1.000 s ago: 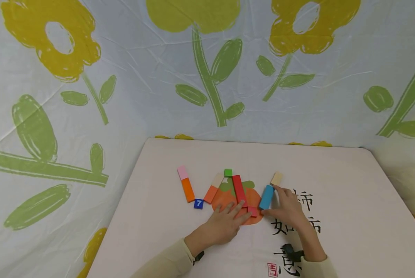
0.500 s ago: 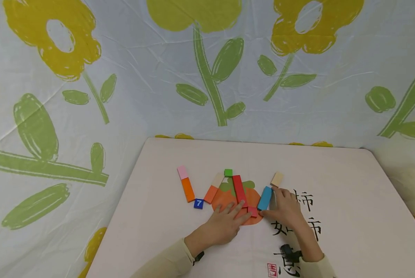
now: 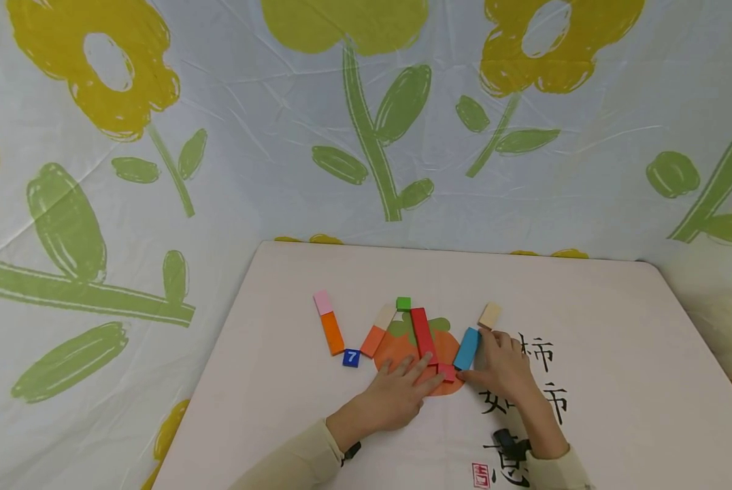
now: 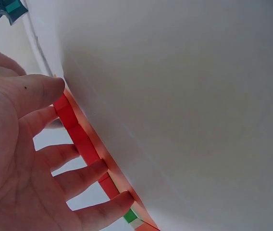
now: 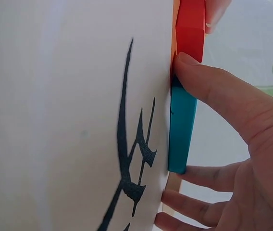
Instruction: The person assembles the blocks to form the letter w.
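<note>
A blue block (image 3: pixel 467 348) lies slanted on the table, its near end by a small red block (image 3: pixel 446 372). My right hand (image 3: pixel 505 364) pinches it lengthwise. In the right wrist view the thumb is at one end of the blue block (image 5: pixel 182 130) and the index finger at the other. My left hand (image 3: pixel 393 398) rests with spread fingers, fingertips touching the long red block (image 3: pixel 423 333) and the small red one. The left wrist view shows that hand (image 4: pixel 40 168) from the palm side, fingers against red blocks (image 4: pixel 84 144).
Leftward stand a green cube (image 3: pixel 404 303), a beige block (image 3: pixel 385 317), an orange-red block (image 3: pixel 373 341), a dark blue cube marked 7 (image 3: pixel 351 357), an orange block (image 3: pixel 332 333) and a pink one (image 3: pixel 322 301). Beyond the right hand lies another beige block (image 3: pixel 490 314).
The blue block and my right hand have shifted slightly left, closer to the small red block and off the far beige block's end. My left hand stays in place.
</note>
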`<state>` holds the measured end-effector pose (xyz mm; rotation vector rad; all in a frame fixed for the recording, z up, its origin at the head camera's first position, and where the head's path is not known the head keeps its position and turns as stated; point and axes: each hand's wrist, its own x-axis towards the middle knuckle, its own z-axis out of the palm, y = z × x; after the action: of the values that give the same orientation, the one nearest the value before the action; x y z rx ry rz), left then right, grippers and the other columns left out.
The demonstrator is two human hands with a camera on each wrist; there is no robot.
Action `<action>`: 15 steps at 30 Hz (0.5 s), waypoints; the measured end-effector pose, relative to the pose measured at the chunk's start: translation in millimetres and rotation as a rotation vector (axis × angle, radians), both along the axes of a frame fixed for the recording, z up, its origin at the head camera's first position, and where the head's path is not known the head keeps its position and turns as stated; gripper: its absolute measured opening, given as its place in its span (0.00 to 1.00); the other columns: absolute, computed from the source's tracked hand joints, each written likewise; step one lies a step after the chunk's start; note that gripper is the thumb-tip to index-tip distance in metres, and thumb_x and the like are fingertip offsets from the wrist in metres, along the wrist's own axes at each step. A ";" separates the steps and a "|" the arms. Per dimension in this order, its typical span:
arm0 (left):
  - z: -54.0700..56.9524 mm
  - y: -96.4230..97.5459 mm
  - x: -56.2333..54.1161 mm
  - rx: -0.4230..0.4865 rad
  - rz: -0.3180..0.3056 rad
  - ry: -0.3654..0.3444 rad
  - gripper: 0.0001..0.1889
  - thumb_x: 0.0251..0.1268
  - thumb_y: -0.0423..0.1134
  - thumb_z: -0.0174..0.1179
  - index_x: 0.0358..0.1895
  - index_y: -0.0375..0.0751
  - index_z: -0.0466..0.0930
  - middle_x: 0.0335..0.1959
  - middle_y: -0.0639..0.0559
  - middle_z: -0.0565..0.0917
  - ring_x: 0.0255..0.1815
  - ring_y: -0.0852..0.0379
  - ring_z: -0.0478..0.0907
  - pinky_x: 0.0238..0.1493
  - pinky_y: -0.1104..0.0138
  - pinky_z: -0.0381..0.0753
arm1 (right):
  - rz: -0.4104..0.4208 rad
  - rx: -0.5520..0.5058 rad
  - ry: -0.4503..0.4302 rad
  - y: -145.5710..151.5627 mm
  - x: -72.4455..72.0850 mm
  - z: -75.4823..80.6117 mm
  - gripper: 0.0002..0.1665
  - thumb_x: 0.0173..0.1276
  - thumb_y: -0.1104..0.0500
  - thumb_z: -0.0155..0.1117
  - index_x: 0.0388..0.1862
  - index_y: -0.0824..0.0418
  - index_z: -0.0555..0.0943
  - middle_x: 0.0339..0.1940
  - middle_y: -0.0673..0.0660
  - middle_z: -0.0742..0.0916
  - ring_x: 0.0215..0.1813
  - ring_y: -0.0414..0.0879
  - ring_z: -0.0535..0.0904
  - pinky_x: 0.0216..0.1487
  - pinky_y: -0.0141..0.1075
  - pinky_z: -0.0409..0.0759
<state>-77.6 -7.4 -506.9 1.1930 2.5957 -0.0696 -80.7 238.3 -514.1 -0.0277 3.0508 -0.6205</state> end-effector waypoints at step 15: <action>-2.9 -1.0 -1.1 0.010 -0.008 -0.009 0.34 0.78 0.53 0.50 0.81 0.68 0.47 0.82 0.54 0.45 0.78 0.47 0.53 0.70 0.44 0.61 | 0.016 0.005 0.016 0.0 1.9 0.4 0.63 0.46 0.39 0.83 0.71 0.72 0.65 0.61 0.78 0.73 0.60 0.76 0.68 0.51 0.72 0.70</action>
<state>-78.7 -8.3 -509.9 1.2043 2.5863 -0.0533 -78.9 238.3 -513.7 -0.0569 3.0646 -0.6150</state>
